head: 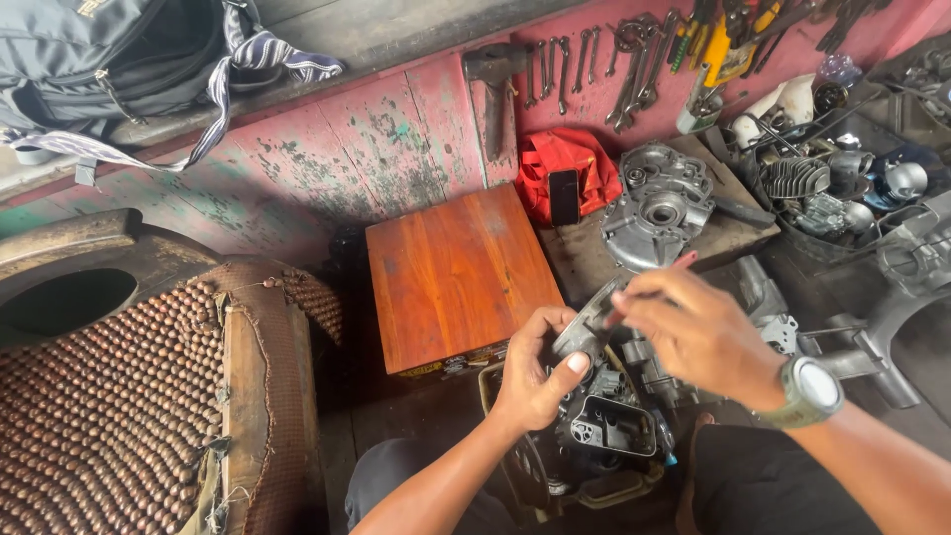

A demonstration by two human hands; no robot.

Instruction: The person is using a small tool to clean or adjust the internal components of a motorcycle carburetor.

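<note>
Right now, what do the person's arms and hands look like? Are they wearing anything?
Both arms are bare, with no sleeves showing, and there are no gloves. The left hand wears nothing. Next to the right hand, the wrist carries a watch with a round pale face, a grey-green case and a matching strap. No rings show.

A wooden box (458, 277) sits left of the engine cover (657, 206), with a phone (564, 196) on a cloth bag (567, 168) behind and between them. Wrenches (594, 61) hang on the wall above. A beaded seat (119, 396) lies far left, under a backpack (109, 59).
</note>
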